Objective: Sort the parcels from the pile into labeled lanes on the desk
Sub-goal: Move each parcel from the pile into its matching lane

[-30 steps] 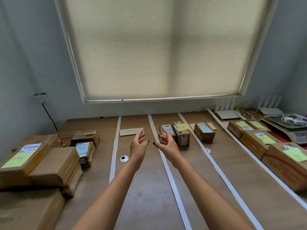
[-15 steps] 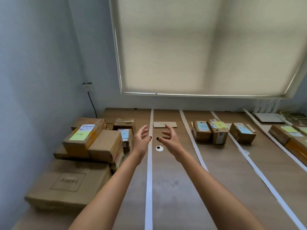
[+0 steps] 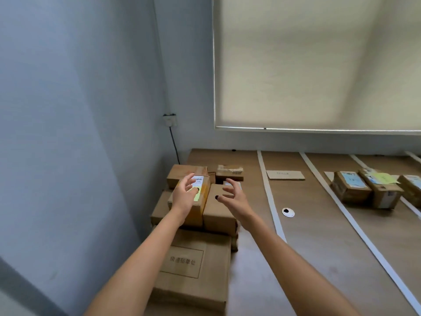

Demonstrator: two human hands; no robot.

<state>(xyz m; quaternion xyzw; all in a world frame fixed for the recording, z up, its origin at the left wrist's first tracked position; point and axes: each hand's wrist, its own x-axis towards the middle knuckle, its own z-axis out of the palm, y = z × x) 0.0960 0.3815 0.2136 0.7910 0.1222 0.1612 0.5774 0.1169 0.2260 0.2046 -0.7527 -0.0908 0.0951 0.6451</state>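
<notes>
cardboard parcels (image 3: pixel 198 215) sit piled under us; our left hand (image 3: pixel 185 194) and right hand (image 3: pixel 235 199) hover spread wide, holding nothing.

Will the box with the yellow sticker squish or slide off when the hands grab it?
Probably no squishing: the box with the yellow sticker looks like stiff cardboard with square corners. It sits on top of other parcels, so it might slide a little if pushed. The left hand and right hand both reach with spread fingers, hinting at a two-handed lift; its weight cannot be told.
</notes>
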